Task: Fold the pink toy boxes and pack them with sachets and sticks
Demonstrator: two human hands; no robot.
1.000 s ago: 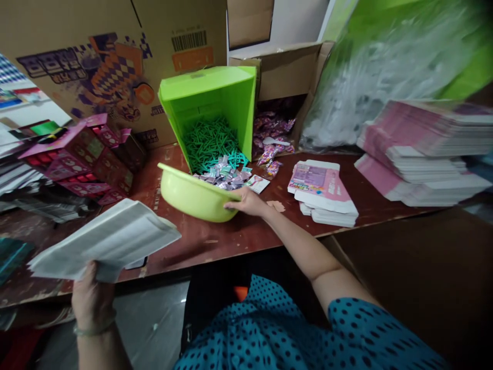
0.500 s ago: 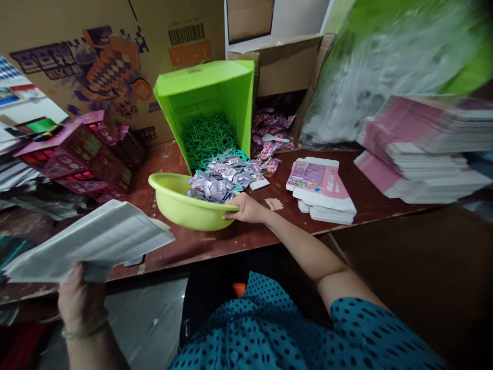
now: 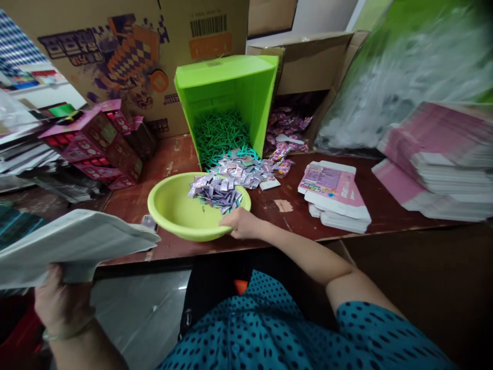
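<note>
My right hand [image 3: 245, 223] grips the near right rim of a yellow-green plastic basin [image 3: 173, 205]. Small purple-silver packets [image 3: 219, 192] lie in the basin's far right part. More packets [image 3: 250, 168] are heaped on the table just behind it, in front of a tipped bright green bin [image 3: 227, 67]. Green stick-like pieces [image 3: 221, 131] fill the bin's lower part. At the left, my left hand [image 3: 63, 303] is closed on a folded white sheet [image 3: 73, 241], apparently paper or thin foam, held over the table's front edge.
Flat pink-and-white cartons [image 3: 335, 192] lie at right, beside a taller carton stack [image 3: 454, 159]. An open cardboard box [image 3: 316, 67] holds shiny wrapped packets and a white spoon [image 3: 288, 139]. Pink boxes [image 3: 100, 144] stand at left. A clear bag [image 3: 393, 87] leans behind.
The basin has gone from tilted toward the heap to flatter, with its inside now showing and packets in it. My left hand and the white sheet appear further left and lower.
</note>
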